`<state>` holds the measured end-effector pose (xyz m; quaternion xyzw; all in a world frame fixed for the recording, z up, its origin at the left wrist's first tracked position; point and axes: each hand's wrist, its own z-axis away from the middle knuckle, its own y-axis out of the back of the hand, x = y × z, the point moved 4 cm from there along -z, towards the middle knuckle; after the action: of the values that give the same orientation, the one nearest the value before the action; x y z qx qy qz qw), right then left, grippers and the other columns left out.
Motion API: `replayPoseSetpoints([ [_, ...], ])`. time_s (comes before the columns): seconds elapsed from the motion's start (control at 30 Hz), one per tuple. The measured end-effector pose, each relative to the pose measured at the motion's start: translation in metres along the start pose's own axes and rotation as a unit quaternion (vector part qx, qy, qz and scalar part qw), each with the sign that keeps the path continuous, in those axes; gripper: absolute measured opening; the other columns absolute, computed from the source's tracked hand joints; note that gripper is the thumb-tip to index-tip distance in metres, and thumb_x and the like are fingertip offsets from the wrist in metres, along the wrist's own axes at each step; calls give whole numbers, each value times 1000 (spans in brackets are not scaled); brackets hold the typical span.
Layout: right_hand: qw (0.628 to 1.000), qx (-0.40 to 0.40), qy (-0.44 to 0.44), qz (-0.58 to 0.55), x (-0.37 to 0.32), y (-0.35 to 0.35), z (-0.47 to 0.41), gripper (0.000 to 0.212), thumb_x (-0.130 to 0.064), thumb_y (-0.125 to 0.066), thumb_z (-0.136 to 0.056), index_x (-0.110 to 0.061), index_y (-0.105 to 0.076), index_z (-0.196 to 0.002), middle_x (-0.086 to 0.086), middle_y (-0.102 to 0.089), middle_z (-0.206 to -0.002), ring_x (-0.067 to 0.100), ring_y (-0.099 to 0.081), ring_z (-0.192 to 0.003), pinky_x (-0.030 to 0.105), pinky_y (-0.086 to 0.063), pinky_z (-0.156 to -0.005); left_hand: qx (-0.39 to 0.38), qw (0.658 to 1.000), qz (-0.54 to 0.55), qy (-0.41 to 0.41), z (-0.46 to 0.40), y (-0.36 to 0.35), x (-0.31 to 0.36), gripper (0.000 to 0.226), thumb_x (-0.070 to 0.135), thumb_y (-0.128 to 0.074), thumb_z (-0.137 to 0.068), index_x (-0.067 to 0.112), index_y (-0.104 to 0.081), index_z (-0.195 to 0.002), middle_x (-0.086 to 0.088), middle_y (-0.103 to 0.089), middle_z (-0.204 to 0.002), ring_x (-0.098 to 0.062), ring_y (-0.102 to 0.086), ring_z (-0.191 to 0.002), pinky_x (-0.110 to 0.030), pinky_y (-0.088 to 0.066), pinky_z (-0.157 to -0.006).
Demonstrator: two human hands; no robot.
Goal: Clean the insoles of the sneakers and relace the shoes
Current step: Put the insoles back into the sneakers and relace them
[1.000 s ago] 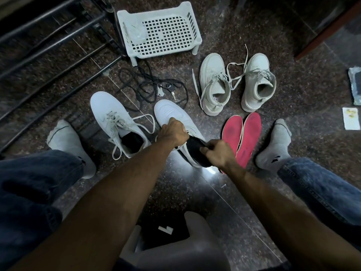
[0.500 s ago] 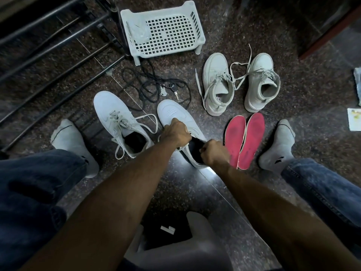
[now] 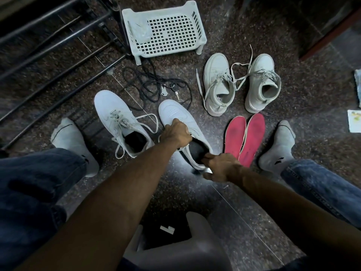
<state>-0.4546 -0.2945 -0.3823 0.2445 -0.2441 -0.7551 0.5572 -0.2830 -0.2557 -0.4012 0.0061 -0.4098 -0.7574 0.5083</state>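
The white sneaker (image 3: 181, 132) lies on the stone floor (image 3: 224, 222) between the person's socked feet, toe pointing away, with its laced partner (image 3: 119, 122) just beside it on the left. The left hand (image 3: 176, 134) curls over the tongue and throat of the shoe, pinning it down; the right hand (image 3: 220, 169) is at the heel, fingers bent into the collar and apparently pinching the dark insole (image 3: 197, 151), though the fingertips are hidden inside. I judge that insole to be light, thin and floppy, likely to cling by friction or a little glue, so its heel edge is the sensible hold, peeled back and up rather than yanked. The sneaker itself is light and would slide on the polished floor without the left hand bracing it. The two red insoles (image 3: 244, 139) lie touching each other just right of the working hand, near the right foot, so a pull toward that side is cramped; the floor toward the person's knees offers more open room. The pale high-top pair (image 3: 240, 85), black laces (image 3: 154, 89) and white basket (image 3: 164, 30) sit farther out.
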Motion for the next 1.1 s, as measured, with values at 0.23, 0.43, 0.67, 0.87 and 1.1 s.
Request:
replayPoseSetpoints([
  [0.23,998,-36,-47,-11,-14,5,-15,42,-50,-45,-95,-20,-62,-117,7,-63,-124,31,-59,-115,36,-47,-91,35,999,-6,-25,7,-7,-2,16,24,-60,-84,15,-69,-94,-4,-46,-123,-32,-54,-106,-41,-50,-85],
  [0.43,976,7,-32,-218,-63,-22,-9,33,-45,-51,-93,-20,-55,-114,10,-62,-121,34,-59,-110,35,-46,-85,87,992,37,-79,34,-19,-27,8,19,-64,-85,19,-70,-89,-7,-49,-117,-28,-52,-111,-39,-48,-91],
  [0.67,901,207,-115,-363,-61,1,4,19,-41,-55,-88,-27,-67,-92,-1,-69,-103,26,-63,-93,29,-41,-70,107,990,88,-34,69,-23,-61,40,15,-64,-81,21,-47,-116,-4,-58,-116,-29,-59,-100,-41,-48,-83],
  [0.87,834,166,-188,-492,-23,6,-15,40,-51,-69,-78,-29,-58,-110,-7,-63,-91,21,-62,-89,34,-50,-78,41,991,113,51,66,-27,-70,25,33,-69,-83,20,-65,-104,-4,-70,-101,-25,-65,-93,-34,-52,-82],
  [1.1,844,210,-169,-463,-27,26,-32,30,-37,-72,-79,-24,-65,-104,-1,-67,-105,24,-61,-96,32,-49,-78,-28,982,184,-5,64,6,-70,8,13,-68,-85,9,-70,-78,0,-66,-59,-4,-54,-42,-18,-44,-45],
])
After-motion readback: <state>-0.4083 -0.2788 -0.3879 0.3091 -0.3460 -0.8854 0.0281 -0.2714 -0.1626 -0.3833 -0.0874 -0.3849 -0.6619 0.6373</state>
